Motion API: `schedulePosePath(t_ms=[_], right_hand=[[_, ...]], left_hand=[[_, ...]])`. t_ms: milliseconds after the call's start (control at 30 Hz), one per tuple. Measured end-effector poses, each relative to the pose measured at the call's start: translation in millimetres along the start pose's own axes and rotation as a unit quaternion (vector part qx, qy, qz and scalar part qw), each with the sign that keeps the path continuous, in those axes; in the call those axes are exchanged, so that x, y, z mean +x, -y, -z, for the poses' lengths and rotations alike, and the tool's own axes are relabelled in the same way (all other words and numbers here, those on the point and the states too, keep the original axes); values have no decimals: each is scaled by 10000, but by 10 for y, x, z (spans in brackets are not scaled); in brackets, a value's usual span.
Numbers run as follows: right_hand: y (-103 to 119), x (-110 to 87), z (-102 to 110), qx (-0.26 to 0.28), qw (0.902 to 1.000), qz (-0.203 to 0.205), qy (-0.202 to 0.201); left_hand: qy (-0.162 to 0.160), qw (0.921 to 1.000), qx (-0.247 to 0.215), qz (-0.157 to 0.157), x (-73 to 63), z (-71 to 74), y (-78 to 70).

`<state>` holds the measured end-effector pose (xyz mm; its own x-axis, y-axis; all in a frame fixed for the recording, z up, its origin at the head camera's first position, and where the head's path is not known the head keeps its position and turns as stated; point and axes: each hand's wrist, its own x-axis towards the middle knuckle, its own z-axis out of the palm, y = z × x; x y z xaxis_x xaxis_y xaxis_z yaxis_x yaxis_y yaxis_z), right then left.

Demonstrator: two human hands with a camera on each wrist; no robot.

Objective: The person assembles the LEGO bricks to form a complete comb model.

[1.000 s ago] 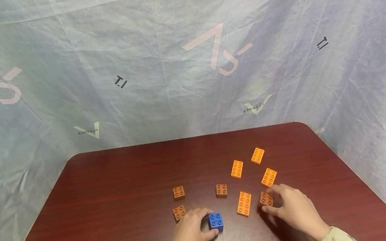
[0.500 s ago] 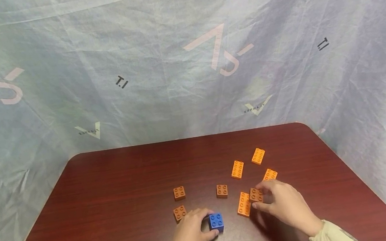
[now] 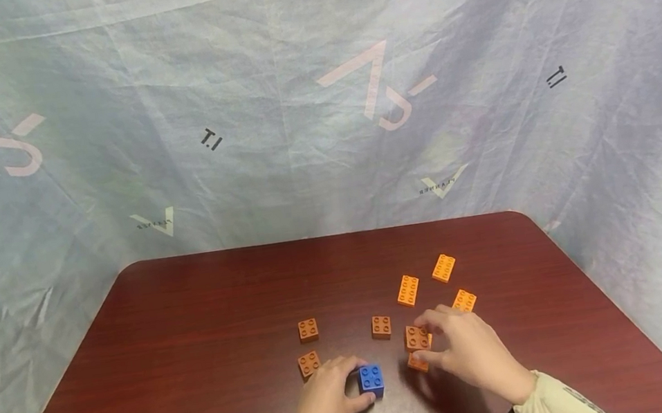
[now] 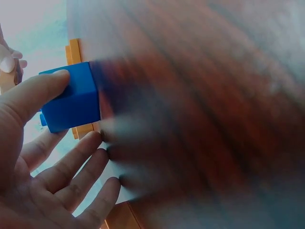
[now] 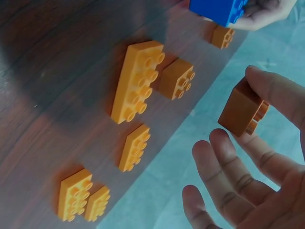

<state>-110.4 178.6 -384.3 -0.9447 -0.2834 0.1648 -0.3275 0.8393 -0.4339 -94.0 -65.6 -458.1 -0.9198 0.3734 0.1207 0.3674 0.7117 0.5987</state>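
Between thumb and index finger, my left hand pinches a blue two-by-two toy brick standing on the table. My right hand holds a brown two-by-two brick by thumb and finger, raised above the table. In the head view this brown brick overlaps an orange two-by-four brick, partly hidden beneath it. The right wrist view shows a gap between the held brick and that orange brick. Just past the left hand's knuckles lies another brown brick, and one more brown brick lies between the hands, farther back.
A third loose brown brick lies at the left. Farther right are flat orange bricks: one orange brick, a far orange brick, and an orange brick partly behind the right hand. Grey printed cloth hangs behind the dark red table.
My right hand has lifted the brown brick and carried it left, from right of the near orange brick to over it. The left hand and the blue brick have stayed in place.
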Motion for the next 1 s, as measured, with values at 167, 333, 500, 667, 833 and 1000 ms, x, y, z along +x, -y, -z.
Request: schedulePosePath(t_ms=[167, 333, 500, 667, 833, 1000], right_hand=[[48, 16, -40, -60, 9993, 371, -25], [108, 31, -105, -57, 9976, 685, -105], [165, 45, -156, 98, 9966, 819, -63], [207, 62, -194, 192, 9954, 940, 76], [232, 73, -217, 215, 9940, 1058, 144], [266, 94, -256, 279, 9927, 1135, 304]], left_hand=[[-34, 10000, 2, -56, -1, -1, 0], [-88, 9999, 8, -94, 0, -8, 4], [-95, 9999, -5, -82, 0, -13, 4], [-38, 10000, -29, -35, 5, -9, 7], [20, 10000, -13, 8, 10, -9, 16], [-20, 10000, 25, -7, 6, -12, 18]])
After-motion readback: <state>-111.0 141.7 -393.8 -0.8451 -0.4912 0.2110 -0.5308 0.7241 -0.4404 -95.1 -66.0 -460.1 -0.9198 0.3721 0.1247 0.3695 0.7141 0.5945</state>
